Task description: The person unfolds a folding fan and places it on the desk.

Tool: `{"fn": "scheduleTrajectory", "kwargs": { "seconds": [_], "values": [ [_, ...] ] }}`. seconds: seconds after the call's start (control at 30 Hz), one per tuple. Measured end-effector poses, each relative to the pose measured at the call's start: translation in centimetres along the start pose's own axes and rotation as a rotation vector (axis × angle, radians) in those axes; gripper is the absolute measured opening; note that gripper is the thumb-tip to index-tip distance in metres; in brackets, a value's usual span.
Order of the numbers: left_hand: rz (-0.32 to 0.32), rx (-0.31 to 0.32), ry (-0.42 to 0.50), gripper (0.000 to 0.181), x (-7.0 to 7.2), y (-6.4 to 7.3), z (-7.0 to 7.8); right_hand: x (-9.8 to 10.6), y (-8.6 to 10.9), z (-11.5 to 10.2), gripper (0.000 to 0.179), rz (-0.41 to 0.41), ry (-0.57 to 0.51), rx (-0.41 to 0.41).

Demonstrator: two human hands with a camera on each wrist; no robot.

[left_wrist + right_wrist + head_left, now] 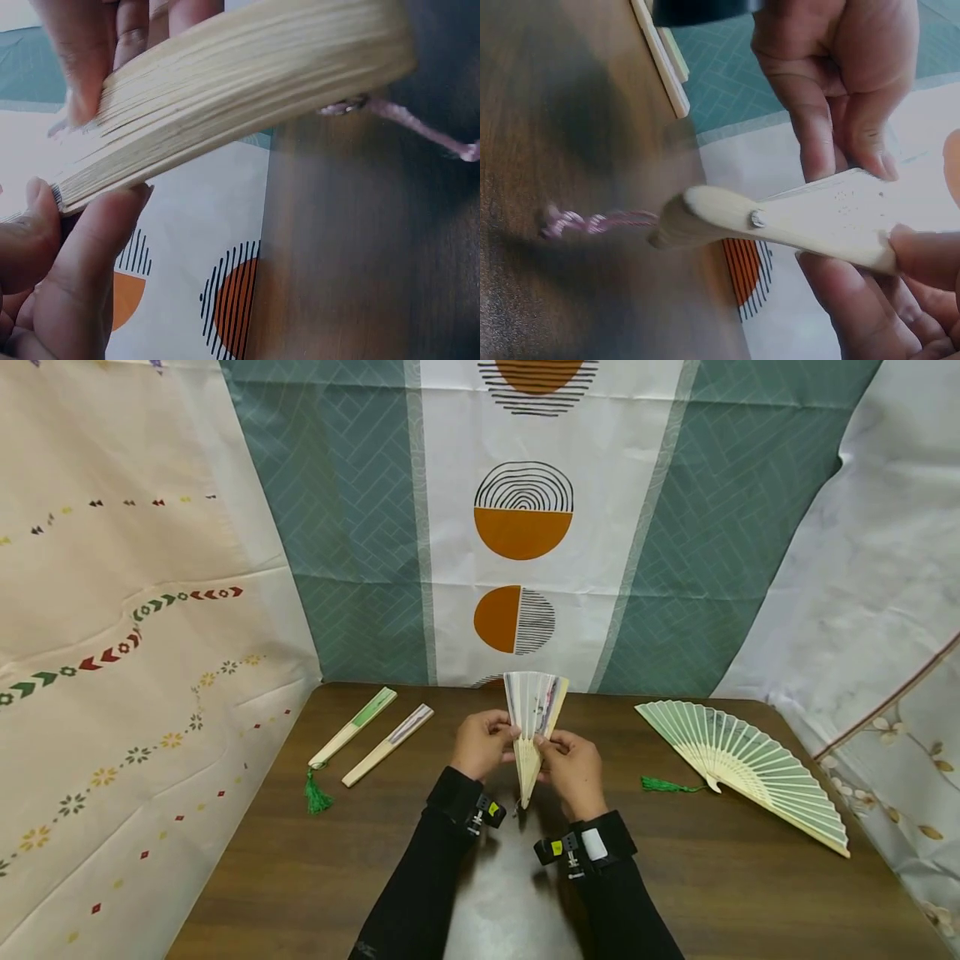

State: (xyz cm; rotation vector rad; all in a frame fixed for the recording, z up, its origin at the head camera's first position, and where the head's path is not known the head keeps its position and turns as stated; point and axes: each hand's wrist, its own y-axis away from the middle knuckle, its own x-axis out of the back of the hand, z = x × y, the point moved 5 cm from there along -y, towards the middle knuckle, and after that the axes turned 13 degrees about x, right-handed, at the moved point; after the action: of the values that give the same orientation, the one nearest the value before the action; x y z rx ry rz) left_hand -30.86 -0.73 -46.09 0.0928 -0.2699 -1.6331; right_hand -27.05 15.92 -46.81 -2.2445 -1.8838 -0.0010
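Fans came to four by our count. One, a partly spread fan [534, 706], stood tip-down between the left hand [482, 745] and the right hand [576, 770], just above the middle of the table [285, 877]. On each hand we saw thumb and fingers pinched together on one side of it, parted only by its thickness; some fingers were hidden behind it. To the left lay two folded fans, a green-leafed fan [352, 727] and a paler fan [388, 746]; to the right lay one widely opened fan [753, 760]. We counted two green tassels, one by the green-leafed fan [318, 795], one by the opened fan [663, 785]. One pink cord [595, 223] trailed from the held fan, cut off by the left wrist view's edge. We could not make out its leaf's print or number its ribs. Behind, the cloth [450, 485] showed four orange motifs, the top one cropped and the lowest mostly hidden.
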Motion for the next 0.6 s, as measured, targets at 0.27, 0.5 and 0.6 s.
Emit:
{"fn": "scheduleTrajectory", "kwargs": {
  "seconds": [0.27, 0.5, 0.6],
  "values": [
    [0.003, 0.001, 0.129, 0.016, 0.23, -0.18, 0.09, 0.4, -0.1, -0.03, 0.024, 0.067, -0.058, -0.006],
    [0.01, 0.004, 0.155, 0.018, 0.49, -0.07, 0.15, 0.39, -0.29, 0.12, 0.027, 0.086, -0.117, -0.02],
    [0.011, 0.016, 0.181, 0.02, 0.61, -0.01, 0.06, 0.4, -0.34, 0.21, 0.026, 0.104, -0.147, -0.029]
  ]
}}
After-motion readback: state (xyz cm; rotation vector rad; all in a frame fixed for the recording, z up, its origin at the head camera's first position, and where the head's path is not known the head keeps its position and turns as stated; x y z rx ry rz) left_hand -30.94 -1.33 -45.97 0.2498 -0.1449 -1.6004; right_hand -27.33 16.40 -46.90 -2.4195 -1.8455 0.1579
